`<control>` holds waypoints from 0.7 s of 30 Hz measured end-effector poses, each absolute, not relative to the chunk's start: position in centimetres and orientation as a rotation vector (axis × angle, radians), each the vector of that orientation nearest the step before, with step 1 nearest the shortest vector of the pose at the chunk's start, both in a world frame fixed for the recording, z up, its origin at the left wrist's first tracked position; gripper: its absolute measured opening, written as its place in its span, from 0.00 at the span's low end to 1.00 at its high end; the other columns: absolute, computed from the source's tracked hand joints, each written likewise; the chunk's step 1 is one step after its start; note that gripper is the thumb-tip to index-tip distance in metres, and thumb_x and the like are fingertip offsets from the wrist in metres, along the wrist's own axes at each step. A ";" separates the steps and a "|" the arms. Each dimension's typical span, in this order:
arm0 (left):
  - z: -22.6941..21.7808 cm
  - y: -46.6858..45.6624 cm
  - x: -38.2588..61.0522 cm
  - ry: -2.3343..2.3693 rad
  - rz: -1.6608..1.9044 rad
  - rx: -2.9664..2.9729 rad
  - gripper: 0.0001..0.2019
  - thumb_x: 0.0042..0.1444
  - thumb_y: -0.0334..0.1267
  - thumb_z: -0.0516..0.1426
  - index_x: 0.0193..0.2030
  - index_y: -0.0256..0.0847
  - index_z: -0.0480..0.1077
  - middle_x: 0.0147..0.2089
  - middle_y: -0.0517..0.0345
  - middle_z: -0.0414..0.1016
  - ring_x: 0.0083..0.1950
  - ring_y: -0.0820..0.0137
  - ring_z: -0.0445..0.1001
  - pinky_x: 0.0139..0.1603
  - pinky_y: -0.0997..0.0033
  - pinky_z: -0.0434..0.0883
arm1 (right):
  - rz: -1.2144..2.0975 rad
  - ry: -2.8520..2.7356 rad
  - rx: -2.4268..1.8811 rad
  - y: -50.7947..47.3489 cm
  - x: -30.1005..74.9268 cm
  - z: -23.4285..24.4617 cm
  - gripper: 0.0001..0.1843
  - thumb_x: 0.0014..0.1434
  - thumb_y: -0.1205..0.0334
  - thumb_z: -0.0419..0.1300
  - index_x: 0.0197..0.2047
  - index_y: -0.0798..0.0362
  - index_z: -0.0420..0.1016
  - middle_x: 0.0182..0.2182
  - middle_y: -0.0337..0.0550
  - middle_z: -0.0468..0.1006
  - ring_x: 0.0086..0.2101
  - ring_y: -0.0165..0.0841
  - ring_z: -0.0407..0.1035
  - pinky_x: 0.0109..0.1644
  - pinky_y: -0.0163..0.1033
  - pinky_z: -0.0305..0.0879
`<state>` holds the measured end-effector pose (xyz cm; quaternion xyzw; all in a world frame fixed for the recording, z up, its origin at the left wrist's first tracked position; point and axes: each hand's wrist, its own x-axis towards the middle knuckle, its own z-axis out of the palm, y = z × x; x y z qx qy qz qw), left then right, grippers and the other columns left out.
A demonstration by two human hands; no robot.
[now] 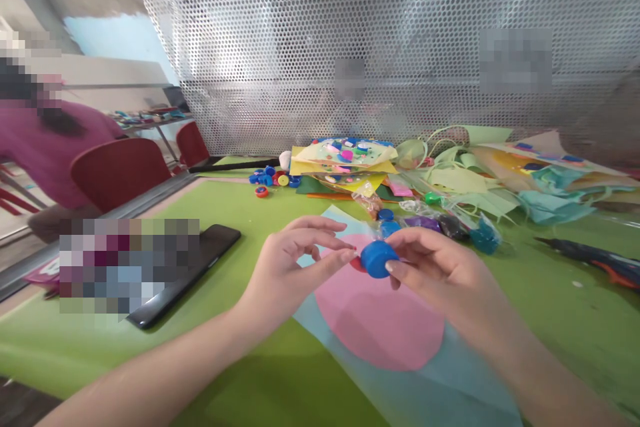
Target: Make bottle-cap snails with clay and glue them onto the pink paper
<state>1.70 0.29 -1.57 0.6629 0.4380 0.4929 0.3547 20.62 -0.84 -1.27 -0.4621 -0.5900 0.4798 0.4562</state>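
Note:
My right hand (440, 273) pinches a blue bottle cap (379, 259) between thumb and fingers. A small red piece (357, 263) shows at the cap's left edge; its kind is not clear. My left hand (300, 257) has thumb and finger closed at that red piece, its other fingers loosely curled. Below both hands lies a pink paper circle (380, 320) on a light blue sheet (465, 373). Just beyond my right hand are two more blue caps (386, 214) and clear packets of coloured clay (425, 221).
A phone (200, 267) lies at left, a glue gun (590, 253) at right. Bottle caps (265, 177), decorated yellow paper pieces (345, 160) and pale green paper (460, 177) line the back, before a perforated metal panel (320, 33). A person in pink (55, 140) is near red chairs (123, 170).

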 end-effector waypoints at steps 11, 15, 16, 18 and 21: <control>-1.7 0.4 1.7 1.015 1.355 1.753 0.15 0.57 0.37 0.55 0.52 0.48 0.70 0.48 0.54 0.75 0.47 0.66 0.72 0.39 0.72 0.71 | 1.644 -1.136 -0.861 0.4 21.0 -2.6 0.13 0.47 0.54 0.68 0.34 0.52 0.75 0.29 0.39 0.77 0.26 0.25 0.68 0.28 0.31 0.65; -2.2 0.7 1.5 0.856 1.173 1.984 0.21 0.54 0.31 0.58 0.53 0.57 0.69 0.52 0.57 0.74 0.53 0.63 0.71 0.47 0.70 0.71 | 1.946 -0.992 -0.752 0.3 20.2 -2.9 0.15 0.44 0.53 0.69 0.30 0.55 0.76 0.24 0.39 0.76 0.23 0.25 0.68 0.27 0.30 0.65; -2.3 0.7 1.4 0.841 1.134 2.026 0.21 0.53 0.30 0.58 0.51 0.59 0.71 0.52 0.59 0.75 0.53 0.64 0.71 0.48 0.70 0.70 | 1.995 -0.978 -0.737 0.3 20.0 -3.1 0.17 0.42 0.53 0.70 0.30 0.56 0.75 0.23 0.38 0.76 0.22 0.25 0.68 0.27 0.31 0.65; -2.3 0.9 1.3 0.834 1.082 2.057 0.20 0.52 0.29 0.58 0.46 0.61 0.74 0.47 0.62 0.78 0.48 0.64 0.75 0.47 0.72 0.71 | 2.064 -0.952 -0.750 0.4 19.7 -3.4 0.19 0.40 0.54 0.71 0.31 0.58 0.75 0.22 0.38 0.75 0.22 0.25 0.69 0.28 0.31 0.66; -2.3 1.2 1.2 0.896 1.038 2.028 0.14 0.50 0.31 0.58 0.38 0.57 0.78 0.39 0.61 0.80 0.38 0.64 0.78 0.39 0.74 0.73 | 2.118 -0.938 -0.750 0.7 19.4 -3.9 0.20 0.40 0.53 0.71 0.33 0.59 0.76 0.22 0.38 0.75 0.23 0.24 0.70 0.31 0.30 0.66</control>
